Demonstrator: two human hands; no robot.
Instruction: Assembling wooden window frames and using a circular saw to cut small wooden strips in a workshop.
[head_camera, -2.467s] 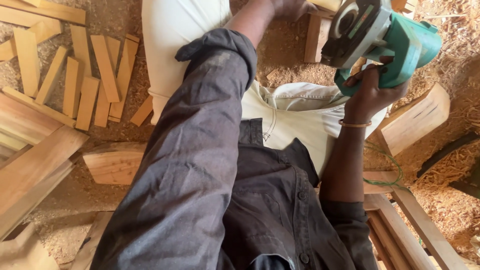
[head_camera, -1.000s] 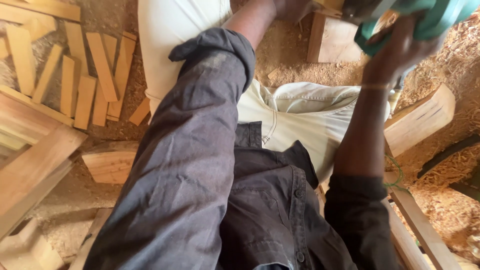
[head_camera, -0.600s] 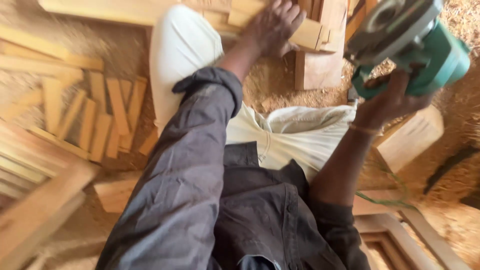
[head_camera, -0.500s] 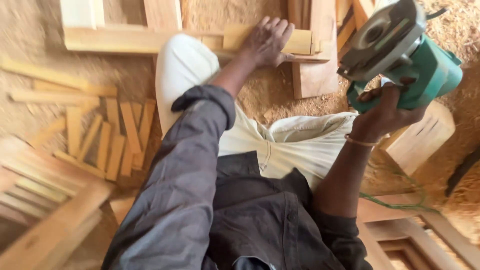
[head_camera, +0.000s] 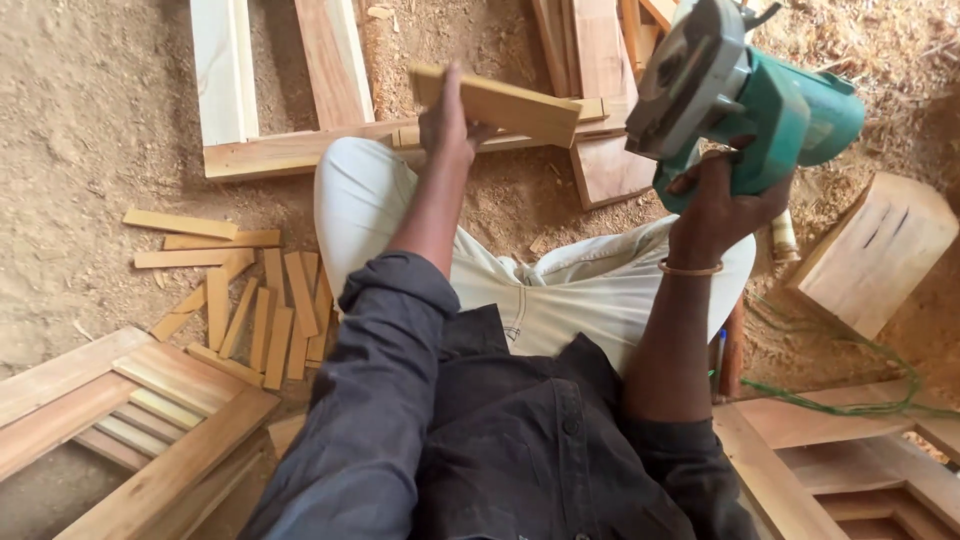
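Observation:
I sit on a sawdust floor in pale trousers and a dark shirt. My left hand (head_camera: 446, 118) grips a short yellowish wooden piece (head_camera: 500, 105) and holds it up above a long wooden batten (head_camera: 300, 152) that lies across the ground. My right hand (head_camera: 722, 200) holds a green power tool with a grey metal guard (head_camera: 735, 95), raised to the right of the wooden piece and apart from it.
Several short wood strips (head_camera: 250, 300) lie scattered at my left. A slatted wooden frame (head_camera: 130, 410) sits at lower left, another frame (head_camera: 850, 460) at lower right. A wooden block (head_camera: 880, 250) stands at right, with a green cord (head_camera: 840, 395) trailing below it. Planks (head_camera: 330, 60) lie ahead.
The view has tilted forward, bringing the planks ahead into sight. My left hand has lifted the wooden piece off the batten. The power tool stays raised at right.

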